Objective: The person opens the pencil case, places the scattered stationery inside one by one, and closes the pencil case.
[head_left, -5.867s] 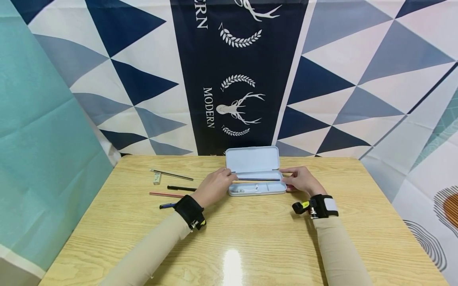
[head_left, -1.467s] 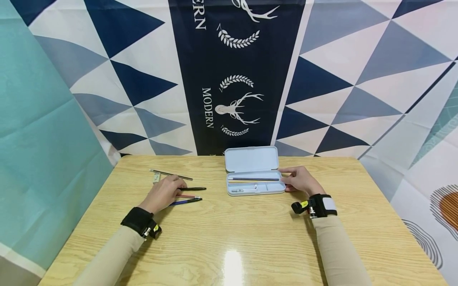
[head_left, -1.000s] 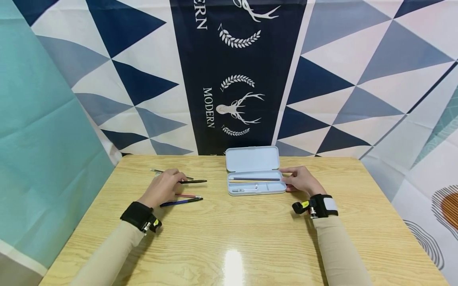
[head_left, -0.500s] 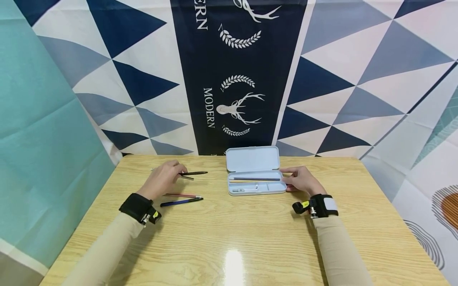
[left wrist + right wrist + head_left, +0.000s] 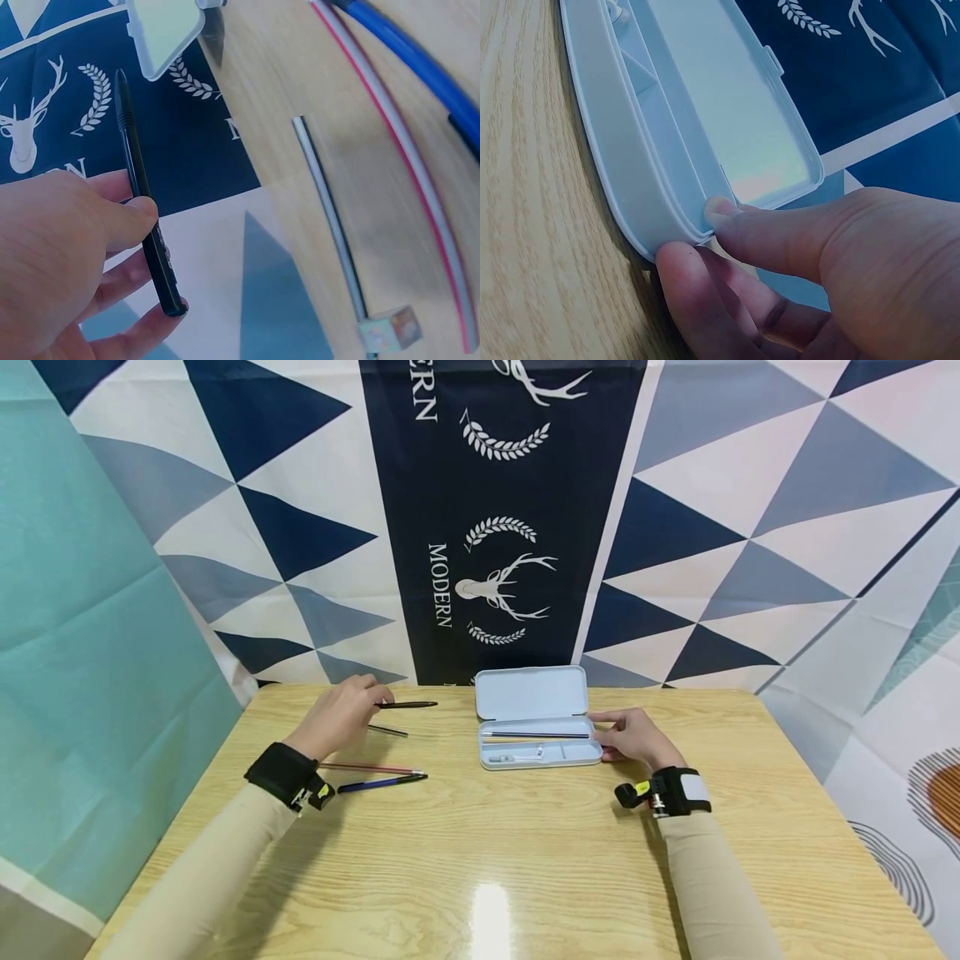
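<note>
My left hand (image 5: 341, 718) pinches a black pen (image 5: 146, 217) between thumb and fingers, lifted above the back left of the table. In the head view, the pen (image 5: 411, 704) points right, toward a light blue pencil case (image 5: 531, 693) whose lid stands up. The right hand (image 5: 633, 739) grips the case's right end; in the right wrist view its thumb (image 5: 731, 217) presses inside the rim and its fingers lie against the outer wall. Inside the case lie a dark pencil (image 5: 540, 734), a yellowish one beside it, and a small white-and-grey item (image 5: 501, 759).
Left of the case lie a red-striped pencil (image 5: 375, 768), a blue pen (image 5: 382, 784) with black ends and a dark pencil (image 5: 390, 731). An eraser (image 5: 391, 330) touches that dark pencil in the left wrist view. A patterned cloth (image 5: 495, 527) hangs behind the table.
Earlier my left hand was at the case with the dark pencil. It then went left, took the black pen from the table and has risen toward the back. My right hand has stayed put.
</note>
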`<state>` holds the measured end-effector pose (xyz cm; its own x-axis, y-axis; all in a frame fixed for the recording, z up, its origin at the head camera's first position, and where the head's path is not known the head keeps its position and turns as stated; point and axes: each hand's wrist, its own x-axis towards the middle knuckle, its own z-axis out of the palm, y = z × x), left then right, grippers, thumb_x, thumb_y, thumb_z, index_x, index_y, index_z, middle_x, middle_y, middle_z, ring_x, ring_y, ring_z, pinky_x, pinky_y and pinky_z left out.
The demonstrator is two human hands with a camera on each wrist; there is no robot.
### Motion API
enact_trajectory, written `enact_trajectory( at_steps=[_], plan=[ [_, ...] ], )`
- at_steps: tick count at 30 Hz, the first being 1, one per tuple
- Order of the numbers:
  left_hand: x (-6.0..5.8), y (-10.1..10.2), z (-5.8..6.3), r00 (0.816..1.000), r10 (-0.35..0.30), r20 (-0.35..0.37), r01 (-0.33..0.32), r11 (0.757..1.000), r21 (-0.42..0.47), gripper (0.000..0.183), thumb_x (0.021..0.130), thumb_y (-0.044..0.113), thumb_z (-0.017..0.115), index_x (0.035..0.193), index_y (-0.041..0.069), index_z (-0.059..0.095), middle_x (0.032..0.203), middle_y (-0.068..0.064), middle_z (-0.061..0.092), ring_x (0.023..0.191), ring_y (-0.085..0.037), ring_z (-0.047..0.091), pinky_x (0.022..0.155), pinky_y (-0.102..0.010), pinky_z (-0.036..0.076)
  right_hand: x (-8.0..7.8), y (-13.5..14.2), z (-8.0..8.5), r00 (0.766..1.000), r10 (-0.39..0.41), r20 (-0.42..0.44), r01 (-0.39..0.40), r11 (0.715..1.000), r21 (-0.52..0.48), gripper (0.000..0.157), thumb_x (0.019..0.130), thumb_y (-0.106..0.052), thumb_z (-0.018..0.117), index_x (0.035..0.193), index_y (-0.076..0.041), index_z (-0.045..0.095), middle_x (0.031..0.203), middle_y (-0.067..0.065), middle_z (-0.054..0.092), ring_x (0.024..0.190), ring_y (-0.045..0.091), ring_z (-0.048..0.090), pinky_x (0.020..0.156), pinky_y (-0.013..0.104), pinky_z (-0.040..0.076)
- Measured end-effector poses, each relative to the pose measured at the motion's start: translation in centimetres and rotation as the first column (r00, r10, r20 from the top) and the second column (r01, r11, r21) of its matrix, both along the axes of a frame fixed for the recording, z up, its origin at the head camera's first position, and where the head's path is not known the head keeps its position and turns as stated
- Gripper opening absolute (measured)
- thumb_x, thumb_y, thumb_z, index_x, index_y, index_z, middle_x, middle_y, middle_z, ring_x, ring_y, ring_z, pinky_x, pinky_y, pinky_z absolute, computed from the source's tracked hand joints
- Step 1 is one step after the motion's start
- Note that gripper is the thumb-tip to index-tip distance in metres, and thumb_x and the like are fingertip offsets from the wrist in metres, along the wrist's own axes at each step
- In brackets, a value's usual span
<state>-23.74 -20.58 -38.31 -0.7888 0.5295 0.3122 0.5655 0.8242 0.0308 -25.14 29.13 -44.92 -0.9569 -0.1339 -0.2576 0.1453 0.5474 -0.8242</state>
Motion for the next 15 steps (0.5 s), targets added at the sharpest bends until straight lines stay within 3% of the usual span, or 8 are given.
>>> enact_trajectory(
  at_steps=[7, 15],
  plan=[
    [-0.09, 0.40, 0.76, 1.000, -0.008, 0.024, 0.008, 1.000, -0.006, 0.023, 0.098, -0.009, 0.079, 0.115, 0.007, 0.082, 0.106, -0.013, 0.077, 0.100, -0.033, 0.076, 0.080, -0.043, 0.066, 0.07, 0.15, -0.15, 1.000, -0.005, 0.007, 0.005, 1.000, -0.017, 0.055, 0.110, -0.006, 0.070, 0.163, 0.001, 0.056, 0.083, 0.007, 0.063, 0.064, 0.008, 0.071, 0.064, 0.022, 0.063],
    [0.03, 0.47, 0.11, 1.000, -0.016, -0.018, 0.016, 1.000, -0.014, 0.021, 0.097, -0.007, 0.081, 0.113, 0.007, 0.083, 0.103, -0.013, 0.077, 0.096, -0.033, 0.077, 0.070, -0.040, 0.063, -0.04, -0.10, 0.04, 1.000, -0.013, -0.001, 0.014, 1.000, 0.017, 0.054, 0.110, -0.008, 0.071, 0.162, 0.000, 0.057, 0.083, 0.007, 0.062, 0.063, 0.007, 0.069, 0.063, 0.022, 0.062]
  ],
)
